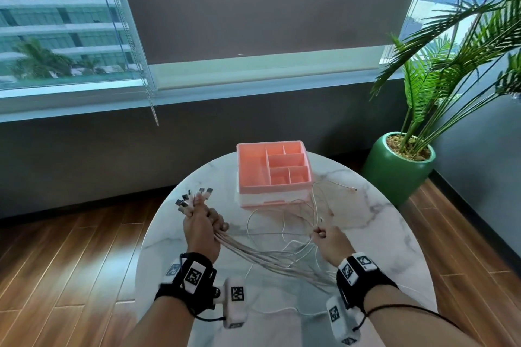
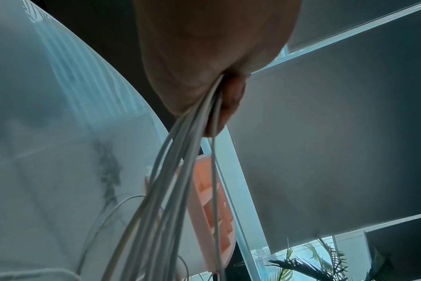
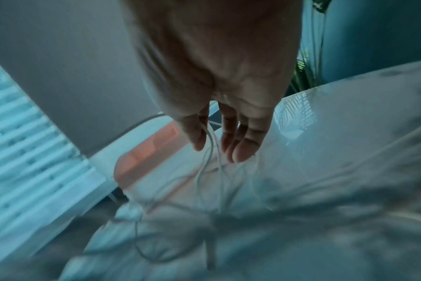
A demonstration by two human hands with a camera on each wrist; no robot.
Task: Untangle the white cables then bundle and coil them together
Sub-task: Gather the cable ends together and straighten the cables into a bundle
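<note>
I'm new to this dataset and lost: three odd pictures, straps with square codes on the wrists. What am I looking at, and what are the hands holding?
No machine here: a person works with bare hands, wearing a camera on the head and one strapped to each wrist. The wide picture is from the head; the two dim close ones look along each hand.

The left hand grips a bundle of white cables near their plug ends, which fan out above the fist. The right hand pinches a few cable strands between thumb and fingers.

The remaining loops lie on the round marble table, beside a pink organizer box with empty compartments. A potted plant stands on the floor.
</note>
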